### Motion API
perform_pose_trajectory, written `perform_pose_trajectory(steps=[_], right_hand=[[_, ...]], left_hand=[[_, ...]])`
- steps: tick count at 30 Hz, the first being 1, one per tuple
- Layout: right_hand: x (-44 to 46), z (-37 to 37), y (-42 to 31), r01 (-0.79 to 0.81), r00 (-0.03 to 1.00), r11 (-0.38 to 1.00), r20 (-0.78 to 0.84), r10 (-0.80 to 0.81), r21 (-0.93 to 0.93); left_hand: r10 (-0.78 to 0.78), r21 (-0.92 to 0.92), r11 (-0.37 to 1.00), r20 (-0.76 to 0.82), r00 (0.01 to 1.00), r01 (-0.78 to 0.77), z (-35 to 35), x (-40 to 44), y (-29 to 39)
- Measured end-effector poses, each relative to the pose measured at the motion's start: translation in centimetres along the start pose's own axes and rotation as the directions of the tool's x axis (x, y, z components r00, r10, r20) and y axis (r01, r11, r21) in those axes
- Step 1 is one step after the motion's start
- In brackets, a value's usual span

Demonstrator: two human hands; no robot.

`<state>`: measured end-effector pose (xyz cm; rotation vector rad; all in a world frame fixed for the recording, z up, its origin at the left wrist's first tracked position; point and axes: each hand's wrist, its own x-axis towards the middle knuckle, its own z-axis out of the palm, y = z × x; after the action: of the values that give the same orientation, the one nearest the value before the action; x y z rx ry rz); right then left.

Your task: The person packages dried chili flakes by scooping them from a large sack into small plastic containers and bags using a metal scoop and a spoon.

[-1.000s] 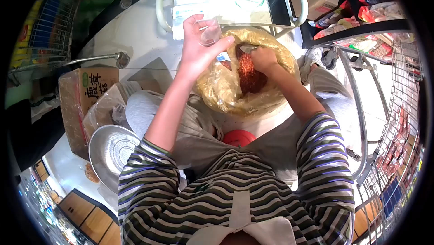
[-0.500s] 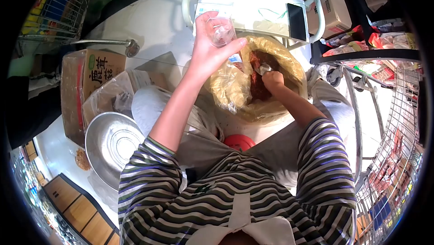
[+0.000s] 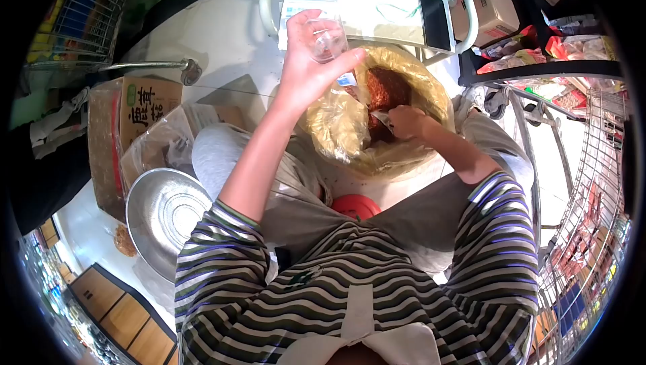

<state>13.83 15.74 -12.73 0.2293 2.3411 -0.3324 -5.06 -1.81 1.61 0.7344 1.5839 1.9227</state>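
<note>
Between the fingers and thumb of my left hand (image 3: 306, 62) is a clear plastic container (image 3: 327, 43), held above the left rim of a large yellow plastic bag (image 3: 431, 85). Dark red, crumbly stuff (image 3: 388, 89) fills part of the open bag. Inside the bag's right side, my right hand (image 3: 406, 122) is closed round a small metallic scoop (image 3: 382, 117), whose end points left into the red stuff. The scoop's exact shape is partly hidden by the fingers.
Ahead stands a white bench (image 3: 390, 18) with a dark phone (image 3: 433, 23) and clear containers. Left are a cardboard box (image 3: 151, 106) and a metal basin (image 3: 171, 217). A red object (image 3: 356, 207) lies between my legs. A wire cart (image 3: 585, 183) stands right.
My right hand has moved with the scoop toward the near side of the bag, uncovering more red stuff behind it. My left hand still holds the container. The view has shifted slightly.
</note>
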Motion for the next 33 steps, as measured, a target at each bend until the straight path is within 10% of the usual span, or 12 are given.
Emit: perform_pose_trajectory(steps=[6,12,33], right_hand=[[-0.1,1.0,1.2,-0.077,0.986,0.997,0.150,0.075,0.010],[0.3,0.2,0.0,-0.091,0.996,0.944,-0.049,0.080,-0.316],[-3.5,1.3,7.2,-0.112,0.976,0.978,-0.166,0.141,0.174]], left_hand=[[-0.043,0.064,0.997,0.008,0.999,0.042,0.6,0.0,0.3],[-0.060,0.038,0.997,0.008,0.998,0.060,0.9,-0.1,0.3],[-0.032,0.018,0.999,0.027,0.999,0.031,1.5,-0.4,0.5]])
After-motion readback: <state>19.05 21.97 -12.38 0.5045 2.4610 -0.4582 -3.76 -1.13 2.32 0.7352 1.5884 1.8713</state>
